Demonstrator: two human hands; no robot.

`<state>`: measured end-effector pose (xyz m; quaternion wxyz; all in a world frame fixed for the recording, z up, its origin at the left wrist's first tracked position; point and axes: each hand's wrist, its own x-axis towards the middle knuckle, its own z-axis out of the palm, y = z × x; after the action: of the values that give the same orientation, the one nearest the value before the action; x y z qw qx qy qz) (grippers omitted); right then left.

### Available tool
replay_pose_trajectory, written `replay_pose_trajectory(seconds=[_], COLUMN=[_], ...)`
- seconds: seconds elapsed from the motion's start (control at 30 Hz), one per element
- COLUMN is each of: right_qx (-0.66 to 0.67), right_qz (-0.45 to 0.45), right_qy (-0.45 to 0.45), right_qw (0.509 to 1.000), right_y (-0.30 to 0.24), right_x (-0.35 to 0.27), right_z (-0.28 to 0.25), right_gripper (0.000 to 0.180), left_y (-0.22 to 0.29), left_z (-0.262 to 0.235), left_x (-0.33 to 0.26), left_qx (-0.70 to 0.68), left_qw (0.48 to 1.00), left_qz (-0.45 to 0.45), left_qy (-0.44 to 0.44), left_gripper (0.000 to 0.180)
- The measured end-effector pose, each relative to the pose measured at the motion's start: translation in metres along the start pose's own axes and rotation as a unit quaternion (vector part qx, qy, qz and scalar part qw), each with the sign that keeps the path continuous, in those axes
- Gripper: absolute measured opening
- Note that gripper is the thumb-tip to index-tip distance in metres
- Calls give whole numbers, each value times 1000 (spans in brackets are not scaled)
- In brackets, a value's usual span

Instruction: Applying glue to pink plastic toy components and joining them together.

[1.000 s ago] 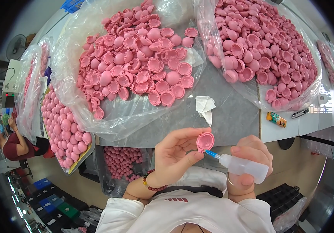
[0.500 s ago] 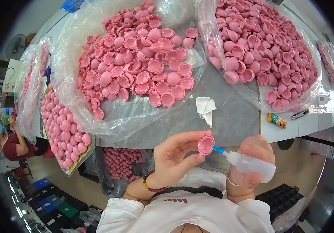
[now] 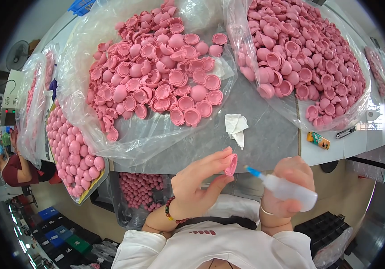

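Note:
Between the thumb and fingers of my left hand (image 3: 201, 179) is a pink plastic half-shell (image 3: 231, 165), turned edge-on so its hollow faces right. My right hand (image 3: 293, 179) is wrapped round a translucent white squeeze bottle (image 3: 289, 192) with a blue needle tip (image 3: 254, 171). The tip points at the shell but stands a little apart from it. Ahead of my hands a crumpled white tissue (image 3: 236, 129) lies on the grey table. Loose pink half-shells (image 3: 161, 85) are heaped on clear plastic beyond my left hand.
A second clear bag of pink half-shells (image 3: 304, 67) spreads at the far right. A tray of pink balls (image 3: 76, 157) stands at the left, and a bin of more balls (image 3: 141, 188) sits below the table edge. A small orange-green tube (image 3: 318, 140) lies right. A co-worker (image 3: 15, 168) is far left.
The blue tip has come out of the half-shell, leaving a gap. My left hand has shifted slightly left and turned the shell from open-face view to edge-on.

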<state>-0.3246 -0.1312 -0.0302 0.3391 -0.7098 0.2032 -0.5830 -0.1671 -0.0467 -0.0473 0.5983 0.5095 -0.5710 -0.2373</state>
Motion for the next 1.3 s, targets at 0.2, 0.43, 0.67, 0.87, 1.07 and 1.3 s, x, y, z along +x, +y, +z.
replay_pose_trajectory(seconds=[0.2,0.43,0.67,0.87,1.07,1.3], right_qx=[-106,-137,-346,-493,-462,-201], right_qz=[128,206,127,89,32,198], right_qy=[37,-64,23,-81,-149,-319], right_qw=[985,967,929,862,874,905], right_y=[30,41,24,45,40,14], right_x=[21,29,39,64,71,35], right_z=[-5,1,-43,-71,-61,-32], right_gripper=[38,35,34,22,14,16], left_y=[-14,-12,-3,1,2,0], left_z=[-5,-2,-10,-6,-4,-8], left_x=[-1,0,4,5,1,5], left_qx=[-508,-664,-414,-294,-317,-337], left_qw=[851,711,893,941,929,913], left_qz=[-134,-231,-174,-167,-189,-223], left_qy=[-15,7,24,28,17,47], left_gripper=[40,44,42,44,43,44])
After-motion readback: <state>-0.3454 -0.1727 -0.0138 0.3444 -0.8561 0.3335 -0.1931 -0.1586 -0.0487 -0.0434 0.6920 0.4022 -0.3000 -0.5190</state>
